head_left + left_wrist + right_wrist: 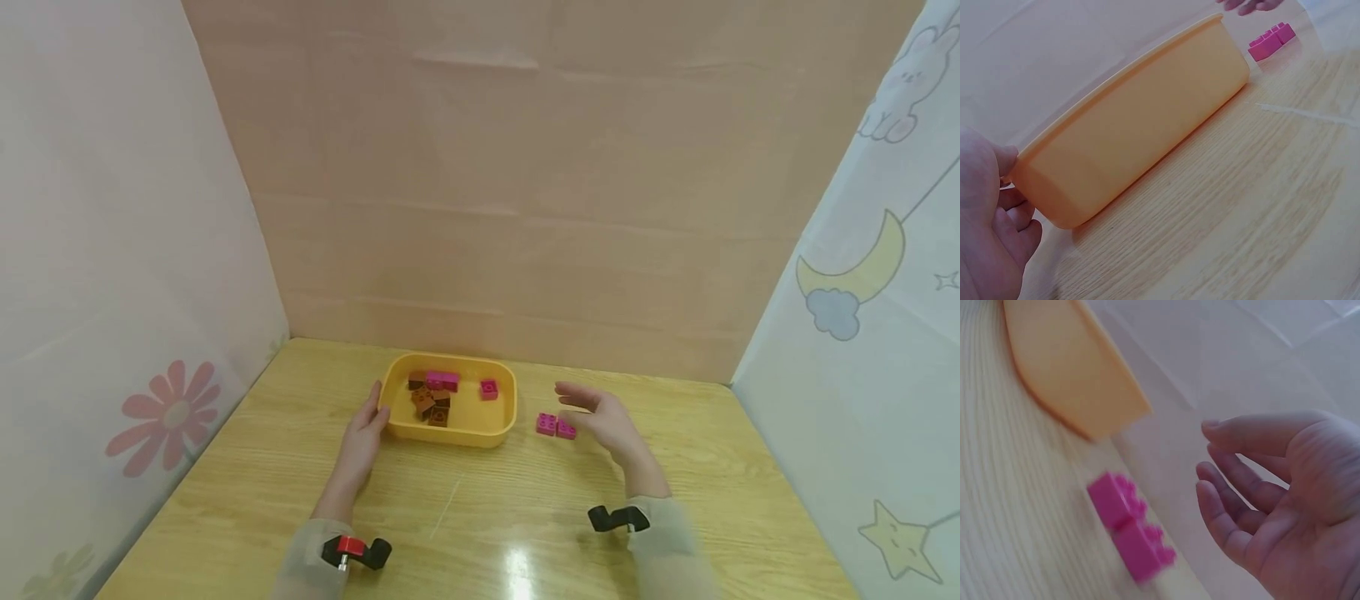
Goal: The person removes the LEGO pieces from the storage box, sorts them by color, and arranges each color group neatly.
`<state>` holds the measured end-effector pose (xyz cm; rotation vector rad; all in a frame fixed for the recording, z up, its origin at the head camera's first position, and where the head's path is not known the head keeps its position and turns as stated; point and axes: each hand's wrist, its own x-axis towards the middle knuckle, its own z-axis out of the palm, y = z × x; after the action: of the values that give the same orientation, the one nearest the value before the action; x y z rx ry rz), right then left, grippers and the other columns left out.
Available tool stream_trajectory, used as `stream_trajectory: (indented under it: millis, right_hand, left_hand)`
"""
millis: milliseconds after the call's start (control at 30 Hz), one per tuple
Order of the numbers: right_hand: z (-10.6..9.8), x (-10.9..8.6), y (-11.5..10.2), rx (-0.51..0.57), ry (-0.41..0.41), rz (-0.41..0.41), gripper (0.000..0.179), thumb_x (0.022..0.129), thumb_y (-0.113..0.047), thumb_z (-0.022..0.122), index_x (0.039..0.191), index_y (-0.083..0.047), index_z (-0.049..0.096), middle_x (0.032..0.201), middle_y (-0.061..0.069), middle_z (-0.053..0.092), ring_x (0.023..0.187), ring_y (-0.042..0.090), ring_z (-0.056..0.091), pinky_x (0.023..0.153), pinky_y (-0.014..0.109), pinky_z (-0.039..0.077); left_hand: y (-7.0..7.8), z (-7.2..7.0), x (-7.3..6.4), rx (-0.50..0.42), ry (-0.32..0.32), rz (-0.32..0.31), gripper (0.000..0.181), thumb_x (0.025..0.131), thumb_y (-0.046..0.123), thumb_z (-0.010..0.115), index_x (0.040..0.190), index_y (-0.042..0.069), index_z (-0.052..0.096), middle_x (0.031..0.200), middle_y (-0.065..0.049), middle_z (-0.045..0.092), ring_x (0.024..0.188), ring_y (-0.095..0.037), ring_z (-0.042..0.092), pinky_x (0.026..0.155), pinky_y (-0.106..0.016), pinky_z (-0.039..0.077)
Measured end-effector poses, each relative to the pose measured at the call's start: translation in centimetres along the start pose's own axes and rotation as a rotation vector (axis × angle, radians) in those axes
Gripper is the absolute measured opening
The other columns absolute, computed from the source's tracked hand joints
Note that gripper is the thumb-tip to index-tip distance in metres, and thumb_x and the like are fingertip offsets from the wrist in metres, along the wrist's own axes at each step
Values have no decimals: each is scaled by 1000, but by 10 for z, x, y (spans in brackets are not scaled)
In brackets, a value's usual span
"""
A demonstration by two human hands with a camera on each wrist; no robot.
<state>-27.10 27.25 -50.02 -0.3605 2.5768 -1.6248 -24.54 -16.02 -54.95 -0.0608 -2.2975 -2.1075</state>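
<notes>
A yellow plastic tub (472, 421) stands on the table. My left hand (363, 440) grips its left end, thumb at the rim and fingers against the outer wall, as the left wrist view also shows. To the right of the tub, two pink toy bricks lie side by side: a left one (547, 423) and a right one (566, 431). Over them hovers my right hand (609, 427), fingers loosely bent and thumb apart. Nothing sits between those fingers in the right wrist view, where the pink bricks (1138, 553) lie below and left of the hand.
Inside the tub, several brown bricks (423, 400) are heaped at the left with pink bricks (442, 381) behind. A single pink brick (489, 389) lies at the tub's right. The wooden table (480, 508) meets a beige cloth backdrop (517, 208), with printed white cloths either side.
</notes>
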Motion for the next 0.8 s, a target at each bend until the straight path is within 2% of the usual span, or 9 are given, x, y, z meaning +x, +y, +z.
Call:
stream_trajectory:
  millis: [233, 367, 500, 667, 800]
  right_hand:
    - [45, 23, -40, 199, -31, -72, 53, 99, -9, 77, 149, -2, 62, 147, 21, 64, 137, 37, 59, 105, 26, 55]
    - [78, 40, -56, 265, -89, -91, 51, 100, -6, 74, 149, 3, 60, 144, 24, 64, 135, 42, 60, 110, 32, 53]
    - [105, 55, -66, 257, -111, -66, 50, 101, -4, 72, 149, 4, 59, 143, 21, 66, 135, 46, 59, 113, 44, 52]
    - [126, 66, -71, 176, -33, -29, 49, 101, 0, 70, 149, 3, 60, 147, 25, 62, 138, 41, 58, 114, 51, 51]
    - [134, 70, -71, 168, 16, -8, 49, 100, 7, 66, 149, 5, 59, 150, 26, 60, 140, 41, 56, 115, 53, 49]
  left_hand:
    - [1, 1, -1, -9, 4, 11, 61, 118, 23, 39, 172, 11, 14, 179, -3, 9, 164, -29, 6, 133, -47, 8]
    - [0, 1, 0, -1, 11, 7, 61, 118, 23, 39, 172, 10, 15, 179, -4, 9, 164, -29, 6, 133, -47, 8]
    - [-2, 0, 2, 6, 19, 4, 60, 118, 21, 39, 172, 9, 16, 179, -5, 10, 164, -30, 7, 133, -48, 8]
    - [-3, 0, 2, 5, 24, 10, 60, 118, 20, 40, 172, 8, 17, 179, -4, 11, 164, -30, 8, 133, -48, 8]
    - [-3, 0, 1, 11, 26, 9, 59, 118, 20, 40, 172, 9, 19, 179, -3, 12, 164, -30, 9, 133, -48, 9]
